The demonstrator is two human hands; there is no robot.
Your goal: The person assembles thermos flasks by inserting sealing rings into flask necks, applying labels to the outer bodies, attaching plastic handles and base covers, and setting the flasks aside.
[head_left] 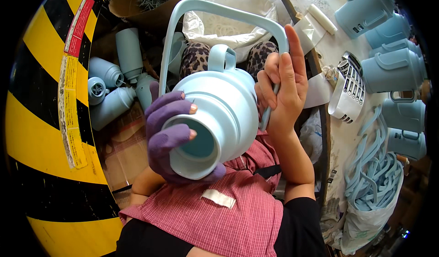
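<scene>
A light blue thermos jug shell (238, 115) lies tilted above my lap, its round open mouth toward me and a small loop on its far side. My left hand (165, 140), in a purple glove with bare fingertips, is closed around the mouth's rim, some fingertips at the opening. A long curved carry handle (219, 5) of the same blue arches over the shell. My right hand (286, 85), ungloved, has its fingers curled round the handle's right end beside the shell, with the index finger pointing up along it. The handle's left end disappears behind my gloved hand.
Several blue bottle-shaped shells (128, 51) lie at the left, beside a yellow-and-black striped panel (36, 115). Ahead stand a white-lined sack (228, 24) and a cardboard box (125, 3). The right-hand table (343, 142) holds blue jugs (388, 69), metal clips (352, 81) and bagged handle strips (375, 179).
</scene>
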